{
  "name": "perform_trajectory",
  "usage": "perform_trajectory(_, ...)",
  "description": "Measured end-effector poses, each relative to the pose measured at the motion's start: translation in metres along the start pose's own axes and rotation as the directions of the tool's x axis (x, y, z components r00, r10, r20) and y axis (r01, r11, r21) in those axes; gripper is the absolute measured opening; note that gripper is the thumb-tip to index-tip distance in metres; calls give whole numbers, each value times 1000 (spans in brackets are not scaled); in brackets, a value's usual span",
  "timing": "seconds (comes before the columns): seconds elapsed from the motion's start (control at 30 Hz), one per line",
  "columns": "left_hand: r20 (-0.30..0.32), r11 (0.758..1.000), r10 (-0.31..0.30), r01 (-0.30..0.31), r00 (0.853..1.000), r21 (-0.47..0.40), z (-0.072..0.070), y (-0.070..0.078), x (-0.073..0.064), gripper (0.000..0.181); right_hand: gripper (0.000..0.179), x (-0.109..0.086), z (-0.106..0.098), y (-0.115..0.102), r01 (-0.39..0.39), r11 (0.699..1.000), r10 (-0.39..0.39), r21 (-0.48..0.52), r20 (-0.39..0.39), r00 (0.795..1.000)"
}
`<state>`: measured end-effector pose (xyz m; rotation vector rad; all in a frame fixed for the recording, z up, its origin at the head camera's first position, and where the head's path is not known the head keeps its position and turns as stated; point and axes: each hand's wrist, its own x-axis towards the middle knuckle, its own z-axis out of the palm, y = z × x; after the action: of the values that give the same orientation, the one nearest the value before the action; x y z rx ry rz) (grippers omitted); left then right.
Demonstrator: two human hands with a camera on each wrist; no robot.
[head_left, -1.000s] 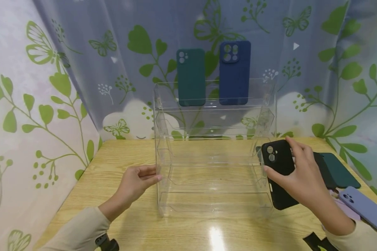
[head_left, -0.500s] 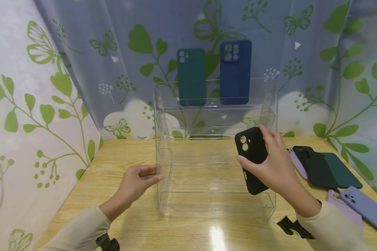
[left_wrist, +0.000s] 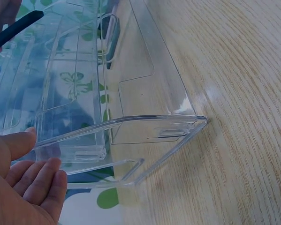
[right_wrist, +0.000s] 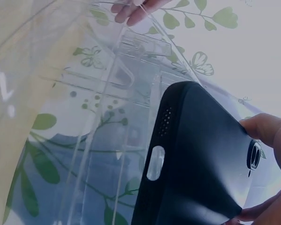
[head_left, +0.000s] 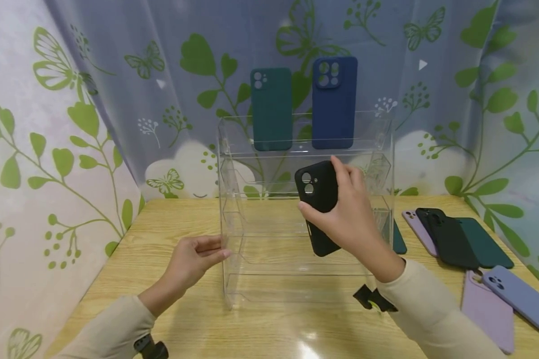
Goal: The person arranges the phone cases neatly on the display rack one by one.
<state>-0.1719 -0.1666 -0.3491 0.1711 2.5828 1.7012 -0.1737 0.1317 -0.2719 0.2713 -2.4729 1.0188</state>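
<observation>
My right hand (head_left: 348,217) grips a black phone case (head_left: 316,197) by its long sides, thumb on one edge and fingers on the other. In the head view the case is tilted and overlaps the middle tiers of a clear acrylic display stand (head_left: 303,294). The right wrist view shows the case's bottom end (right_wrist: 201,154) with its port slot toward the stand. My left hand (head_left: 193,264) holds the stand's left side panel, thumb and fingers about its edge (left_wrist: 159,119). A teal phone case (head_left: 273,109) and a blue phone case (head_left: 334,109) stand upright on the top tier.
Right of the stand lie more phone cases: a black one (head_left: 453,242), a dark green one (head_left: 489,244), a lilac one (head_left: 487,314) and a periwinkle one (head_left: 523,304). Another dark green case (head_left: 399,237) shows beside the stand's right panel. A patterned curtain (head_left: 184,99) hangs behind.
My right hand has carried the black phone case leftward and up, from the stand's right side to before its middle tiers. The left hand stays at the left panel.
</observation>
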Motion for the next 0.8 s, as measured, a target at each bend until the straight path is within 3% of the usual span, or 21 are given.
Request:
perform_trajectory(0.5, 0, 1000, -2, 2, 1000, -5, 0, -1, 0, 43, 96, 38, 27, -39, 100, 994, -93, 48, -121, 988)
perform_trajectory(0.8, -1, 1000, -11, 11, 1000, -4, 0, -1, 1, 43, 97, 62, 39, -54, 88, 993, -69, 79, -220, 973)
